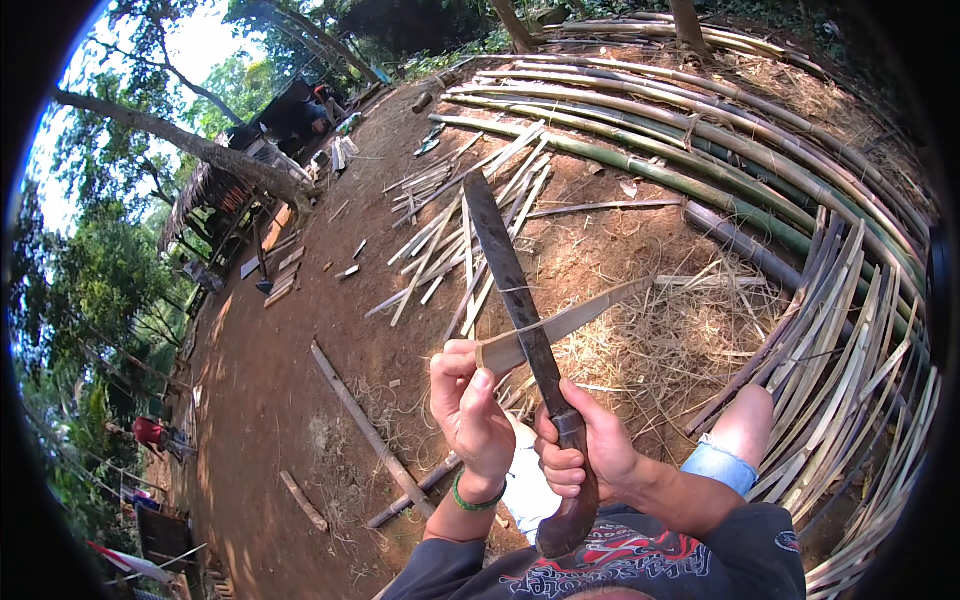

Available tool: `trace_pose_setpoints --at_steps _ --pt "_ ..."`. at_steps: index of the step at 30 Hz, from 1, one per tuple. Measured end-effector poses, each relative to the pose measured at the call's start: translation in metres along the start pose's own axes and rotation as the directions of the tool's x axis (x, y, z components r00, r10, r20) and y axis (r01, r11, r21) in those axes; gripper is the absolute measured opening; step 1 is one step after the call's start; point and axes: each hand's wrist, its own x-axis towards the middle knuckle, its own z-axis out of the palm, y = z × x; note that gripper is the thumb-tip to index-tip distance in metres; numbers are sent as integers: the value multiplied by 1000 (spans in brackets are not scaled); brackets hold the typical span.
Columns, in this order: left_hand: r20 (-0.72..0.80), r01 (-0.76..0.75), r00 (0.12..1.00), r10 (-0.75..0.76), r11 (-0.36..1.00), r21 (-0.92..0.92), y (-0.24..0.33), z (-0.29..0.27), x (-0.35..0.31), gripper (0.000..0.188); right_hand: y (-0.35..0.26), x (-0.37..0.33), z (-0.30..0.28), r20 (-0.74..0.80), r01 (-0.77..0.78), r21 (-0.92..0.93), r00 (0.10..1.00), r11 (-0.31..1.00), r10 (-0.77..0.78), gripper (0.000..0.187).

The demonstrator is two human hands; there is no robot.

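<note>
My left hand (473, 420) pinches one end of a flat, pale bamboo strip (592, 310) between thumb and fingers. The strip slants away to the upper right and narrows toward its far end. In my right hand (590, 440) is a machete, its dark wooden handle (572, 515) wrapped by my fingers. Its long, dark, stained blade (505, 265) points up and slightly left. Blade and strip cross close to my left fingers and appear to touch. Both are held up above the ground, in front of my body.
Long bamboo poles (640, 160) lie at the upper right. Split strips (845, 360) are heaped to my right, and others (470, 235) lie scattered ahead. Fibrous shavings (640, 350) cover the dirt. A thin pole (365, 420) lies to the left. A person in red (150, 432) is far left.
</note>
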Motion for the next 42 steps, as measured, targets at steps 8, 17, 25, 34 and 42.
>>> trace_pose_setpoints --at_steps 8,17,25,34,42 --pt "45 -8 999 6 999 43 -2 -11 -1 10 3 3 6 34 -16 1 999 1000 16 55" --pt "48 -8 999 6 999 38 -2 -14 3 11 8 9 28 -35 -37 -65 999 997 34 57" --pt "34 26 999 -27 1000 17 3 -7 8 11 6 13 31 -19 -26 -101 1000 995 24 58" --pt "40 60 997 -60 998 14 4 -11 9 10 2 17 27 22 -66 -142 997 988 70 58" --pt "42 88 995 -87 996 -6 4 -7 12 24 -7 15 9 -110 208 -359 959 910 -262 54"
